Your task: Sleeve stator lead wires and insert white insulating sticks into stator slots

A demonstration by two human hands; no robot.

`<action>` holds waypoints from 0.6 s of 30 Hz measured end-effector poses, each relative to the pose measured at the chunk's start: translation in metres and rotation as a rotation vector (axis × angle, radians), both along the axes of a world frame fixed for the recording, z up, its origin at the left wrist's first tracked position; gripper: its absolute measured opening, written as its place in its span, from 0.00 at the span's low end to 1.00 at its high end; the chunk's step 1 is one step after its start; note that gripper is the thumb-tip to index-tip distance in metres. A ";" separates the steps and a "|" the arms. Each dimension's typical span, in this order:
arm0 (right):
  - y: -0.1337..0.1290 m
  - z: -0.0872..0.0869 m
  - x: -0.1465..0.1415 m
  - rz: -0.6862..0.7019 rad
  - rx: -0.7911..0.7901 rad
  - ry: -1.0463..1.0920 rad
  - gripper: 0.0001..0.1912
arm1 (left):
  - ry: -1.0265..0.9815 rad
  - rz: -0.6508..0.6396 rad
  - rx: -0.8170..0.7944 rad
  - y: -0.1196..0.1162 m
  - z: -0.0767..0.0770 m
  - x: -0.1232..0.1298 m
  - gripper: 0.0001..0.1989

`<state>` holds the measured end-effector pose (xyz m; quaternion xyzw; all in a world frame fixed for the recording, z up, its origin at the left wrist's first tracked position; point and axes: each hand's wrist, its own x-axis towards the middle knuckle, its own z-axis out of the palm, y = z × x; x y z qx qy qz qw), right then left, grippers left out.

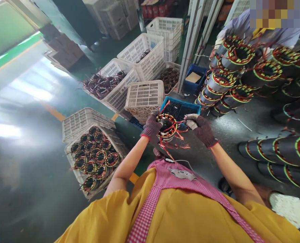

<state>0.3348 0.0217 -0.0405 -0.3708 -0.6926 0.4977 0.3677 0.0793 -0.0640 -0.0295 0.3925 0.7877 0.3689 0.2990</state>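
Wound stator (pixel 168 127) is at the near edge of the blue crate (pixel 183 102) as viewed, wire ends dangling. Left hand (pixel 152 127): grip closed on the stator's side. Right hand (pixel 200 128): grip pinched nearly flat on a red lead (pixel 180 122). Stator-filled white crate (pixel 121 143) left of the blue crate; stacked stators (pixel 218 81) right of it.

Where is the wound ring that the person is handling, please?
In the head view, the wound ring is just right of centre, between the left hand and right hand, in front of the bright blue crate.
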 end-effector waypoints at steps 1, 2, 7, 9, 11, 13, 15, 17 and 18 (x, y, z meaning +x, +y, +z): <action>0.001 0.002 -0.001 0.019 0.016 -0.009 0.14 | 0.024 -0.001 -0.016 0.000 0.002 0.001 0.32; 0.002 0.005 -0.003 0.037 0.041 -0.023 0.14 | 0.053 -0.002 -0.031 0.001 0.004 0.002 0.32; 0.017 0.018 0.003 0.173 0.173 -0.099 0.13 | 0.158 -0.029 -0.114 0.002 0.013 0.003 0.31; 0.024 0.021 0.009 0.249 0.107 -0.105 0.15 | 0.151 -0.044 -0.132 0.002 0.015 0.003 0.31; 0.026 0.022 0.011 0.292 0.010 -0.091 0.18 | 0.131 -0.053 -0.139 0.002 0.015 0.003 0.31; 0.025 0.021 0.008 0.319 -0.077 -0.069 0.20 | 0.116 -0.052 -0.143 0.001 0.016 0.004 0.31; 0.022 0.020 0.003 0.369 -0.144 -0.049 0.22 | 0.112 -0.042 -0.163 0.001 0.017 0.004 0.31; 0.022 0.021 -0.001 0.411 -0.151 -0.052 0.24 | 0.111 -0.036 -0.189 0.000 0.020 0.004 0.30; 0.022 0.022 -0.002 0.409 -0.120 -0.064 0.24 | 0.109 -0.036 -0.197 0.000 0.021 0.004 0.30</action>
